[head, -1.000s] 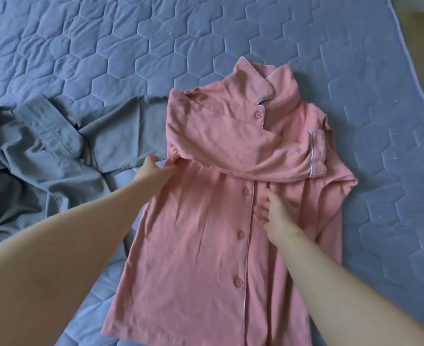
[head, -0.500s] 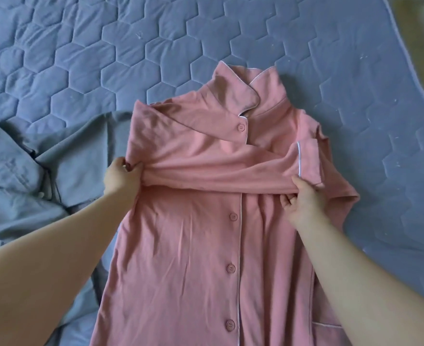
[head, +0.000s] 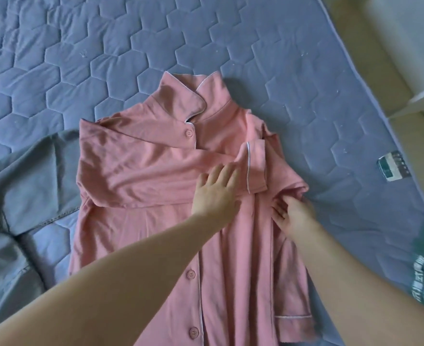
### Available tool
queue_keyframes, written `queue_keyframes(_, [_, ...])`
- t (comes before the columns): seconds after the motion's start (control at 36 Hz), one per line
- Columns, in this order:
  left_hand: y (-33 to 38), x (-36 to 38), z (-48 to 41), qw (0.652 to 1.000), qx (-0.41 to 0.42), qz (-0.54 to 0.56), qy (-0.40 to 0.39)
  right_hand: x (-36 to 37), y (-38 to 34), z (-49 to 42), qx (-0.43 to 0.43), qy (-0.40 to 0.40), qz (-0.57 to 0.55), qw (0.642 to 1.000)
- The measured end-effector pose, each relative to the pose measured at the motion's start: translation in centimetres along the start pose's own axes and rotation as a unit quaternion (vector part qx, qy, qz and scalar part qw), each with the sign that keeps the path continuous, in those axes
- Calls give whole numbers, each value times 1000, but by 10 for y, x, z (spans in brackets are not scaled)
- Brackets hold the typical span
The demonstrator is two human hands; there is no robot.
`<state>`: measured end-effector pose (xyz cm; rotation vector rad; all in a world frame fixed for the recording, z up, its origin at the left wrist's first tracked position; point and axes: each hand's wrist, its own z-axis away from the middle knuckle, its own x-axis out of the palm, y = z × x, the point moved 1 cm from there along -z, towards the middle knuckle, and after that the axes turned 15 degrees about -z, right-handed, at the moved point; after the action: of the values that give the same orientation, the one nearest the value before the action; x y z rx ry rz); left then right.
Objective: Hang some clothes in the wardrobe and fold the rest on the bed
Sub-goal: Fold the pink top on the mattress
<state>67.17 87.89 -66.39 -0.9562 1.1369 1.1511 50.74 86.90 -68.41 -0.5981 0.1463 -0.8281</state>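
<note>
Under the left hand (head: 216, 193), a pink shirt (head: 141, 171).

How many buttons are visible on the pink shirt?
3: a button under the collar, a second beside the left forearm, a third lowest. The folded sleeve may hide more.

A small green-and-white packet (head: 393, 166) lies beside the beige floor (head: 350, 41).
</note>
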Motion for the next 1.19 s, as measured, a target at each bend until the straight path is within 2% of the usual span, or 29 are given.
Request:
queue_keyframes(0.08, [13, 6, -7, 994, 51, -93, 31, -3, -6, -5, 48, -7, -13, 999])
queue_keyframes(0.17, [17, 4, -15, 984, 61, -162, 48, -10, -11, -11, 71, -4, -3, 997])
queue_keyframes(0.22, [18, -1, -21, 991, 26, -122, 46, -15, -18, -14, 55, -3, 8, 998])
queue_keyframes(0.28, [18, -6, -27, 999, -25, -31, -36, -21, -28, -16, 27, 7, 11, 1000])
queue_keyframes(0.33, [19, -3, -30, 996, -61, 40, -60, -30, -41, -17, -2, 17, -18, 1000])
queue_keyframes(0.39, [21, -7, -29, 990, -74, 116, -35, -37, -59, -17, -59, 44, -51, 996])
queue_keyframes(0.44, [28, -12, -28, 982, -39, 182, -9, -40, -78, -19, -131, 78, -51, 987])
queue_keyframes(0.5, [34, -12, -25, 981, 36, 172, -79, -37, -94, -16, -173, 87, -48, 980])
queue_keyframes(0.58, [38, -10, -19, 962, 132, 60, -233, -31, -106, -12, -229, 94, -29, 969])
queue_keyframes(0.64, [40, -8, -18, 956, 135, 77, -250, -27, -108, -6, -294, 132, 17, 946])
queue_keyframes(0.67, [41, -5, -19, 957, 117, 115, -241, -25, -108, -3, -340, 160, 54, 925])
queue_keyframes(0.69, [42, -7, -21, 951, 77, 201, -221, -20, -109, 3, -402, 168, 81, 896])
queue_keyframes(0.72, [41, -10, -23, 920, 17, 327, -214, -13, -108, 13, -471, 153, 99, 863])
queue_keyframes(0.75, [40, -17, -25, 857, -47, 468, -211, -5, -106, 23, -537, 118, 123, 826])
queue_keyframes(0.78, [37, -24, -27, 778, -106, 586, -202, 3, -102, 32, -602, 72, 162, 779])
queue_keyframes(0.81, [30, -29, -29, 707, -163, 660, -192, 11, -94, 39, -656, 6, 212, 724])
queue_keyframes(0.89, [-7, -30, -28, 504, -278, 806, -135, 27, -54, 61, -738, -186, 377, 528])
queue_keyframes(0.92, [-21, -29, -23, 448, -301, 836, -104, 27, -36, 63, -737, -222, 425, 476])
queue_keyframes(0.94, [-34, -26, -18, 411, -323, 849, -78, 23, -17, 63, -731, -246, 464, 435])
queue_keyframes(1.0, [-55, -21, -5, 374, -357, 854, -53, 5, 16, 50, -709, -272, 521, 390])
queue_keyframes(1.03, [-63, -18, 1, 367, -370, 852, -49, -7, 28, 41, -687, -269, 554, 386])
queue_keyframes(1.11, [-80, -13, 14, 373, -359, 853, -59, -30, 45, 25, -614, -248, 627, 411])
queue_keyframes(1.19, [-87, -17, 20, 339, -350, 872, -49, -29, 50, 24, -570, -253, 653, 430])
